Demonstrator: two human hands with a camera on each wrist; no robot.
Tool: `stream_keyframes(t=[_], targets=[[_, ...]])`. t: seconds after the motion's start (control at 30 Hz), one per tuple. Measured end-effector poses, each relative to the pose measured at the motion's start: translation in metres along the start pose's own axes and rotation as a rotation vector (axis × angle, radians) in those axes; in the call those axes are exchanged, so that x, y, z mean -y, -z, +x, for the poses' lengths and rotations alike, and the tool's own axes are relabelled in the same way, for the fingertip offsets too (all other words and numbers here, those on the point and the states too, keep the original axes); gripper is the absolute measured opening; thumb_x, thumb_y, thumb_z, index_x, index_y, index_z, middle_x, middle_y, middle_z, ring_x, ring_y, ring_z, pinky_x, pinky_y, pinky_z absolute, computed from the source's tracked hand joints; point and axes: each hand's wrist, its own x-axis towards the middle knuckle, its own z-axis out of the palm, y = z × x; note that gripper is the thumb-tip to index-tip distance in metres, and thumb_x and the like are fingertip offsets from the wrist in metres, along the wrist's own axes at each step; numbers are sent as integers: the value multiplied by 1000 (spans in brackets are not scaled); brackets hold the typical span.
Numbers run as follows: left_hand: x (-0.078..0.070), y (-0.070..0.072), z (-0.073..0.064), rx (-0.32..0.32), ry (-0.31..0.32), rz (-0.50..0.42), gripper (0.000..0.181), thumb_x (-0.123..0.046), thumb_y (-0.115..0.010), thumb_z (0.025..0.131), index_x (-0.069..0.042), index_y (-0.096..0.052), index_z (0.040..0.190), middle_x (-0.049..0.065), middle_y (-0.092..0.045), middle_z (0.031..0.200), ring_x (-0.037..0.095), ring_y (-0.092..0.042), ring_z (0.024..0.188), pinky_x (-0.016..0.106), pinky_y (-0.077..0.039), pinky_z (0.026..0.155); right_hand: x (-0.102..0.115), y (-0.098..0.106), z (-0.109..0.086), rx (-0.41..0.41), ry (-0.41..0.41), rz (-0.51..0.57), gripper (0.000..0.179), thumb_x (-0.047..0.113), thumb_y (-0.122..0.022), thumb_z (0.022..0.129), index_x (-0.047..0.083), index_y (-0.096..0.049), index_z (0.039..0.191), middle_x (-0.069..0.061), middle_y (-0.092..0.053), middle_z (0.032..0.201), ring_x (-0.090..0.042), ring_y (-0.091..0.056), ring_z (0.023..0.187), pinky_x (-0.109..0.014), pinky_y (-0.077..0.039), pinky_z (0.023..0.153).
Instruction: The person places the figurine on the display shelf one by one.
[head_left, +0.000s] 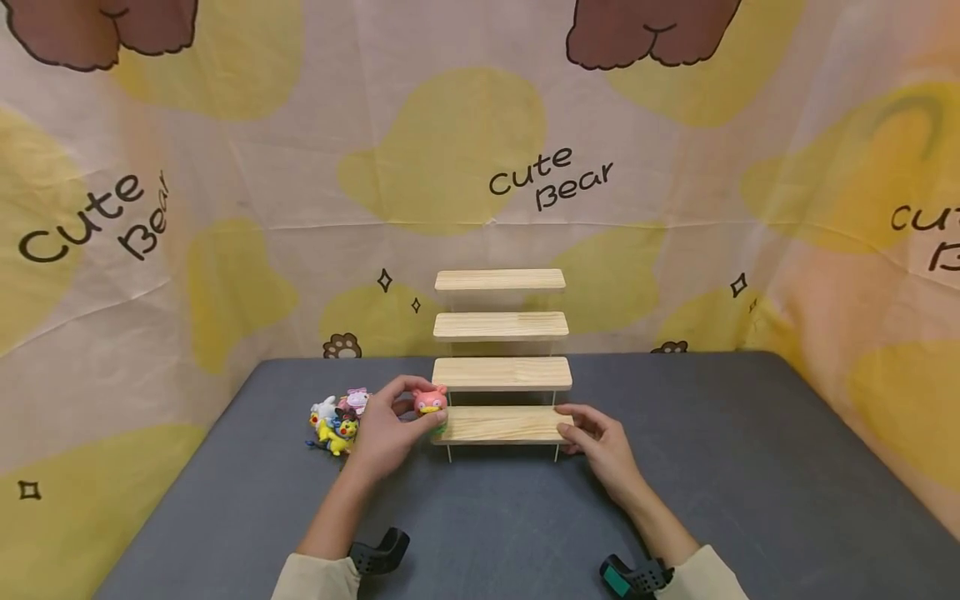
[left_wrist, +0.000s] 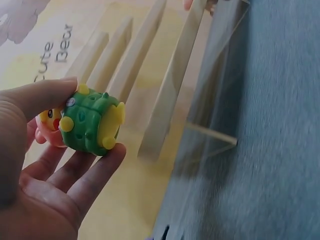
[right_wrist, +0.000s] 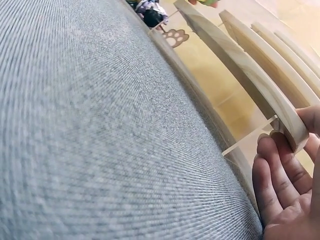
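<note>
The gray tabletop carries a four-tier wooden stand, its lowest board gripped at the right end by the right hand. Just left of the left hand sits a figurine cluster; pinched in that hand, near the board's left end, is a pink-and-green figurine.

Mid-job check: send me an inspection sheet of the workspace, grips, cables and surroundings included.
Surface: dark grey-blue, fabric-textured tabletop.
Job's things: small pink-headed, green-bodied toy figurine near the bottom step's left end, contact unclear; four-step pale wooden display stand with thin clear supports, upright.
Clutter: cluster of small yellow, white and pink toy figurines left of the stand.
Grips: left grip pinches the pink-headed figurine; right grip holds the bottom step's right end.
Cables: nothing seen.
Surroundings: pale fabric backdrop with yellow patches, "Cute Bear" lettering.
</note>
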Motion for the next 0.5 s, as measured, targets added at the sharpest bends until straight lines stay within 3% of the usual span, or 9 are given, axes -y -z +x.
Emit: stream_keyframes(t=[0.27, 0.5], targets=[[-12, -16, 3, 40, -23, -38, 36, -7, -83, 81, -10, -65, 112, 12, -69, 119, 20, -68, 101, 21, -56, 79, 0, 0, 0, 4, -15, 0, 31, 13, -70, 95, 0, -68, 123, 1, -66, 87, -7, -65, 75, -27, -58, 68], [-30, -36, 9, 55, -21, -67, 34, -7, -83, 81, -14, -67, 110, 12, -68, 114, 18, -68, 87, 23, -54, 66, 0, 0, 2, 4, -11, 3, 31, 13, -70, 95, 0, -68, 123, 1, -66, 86, -7, -65, 74, -27, -58, 68]])
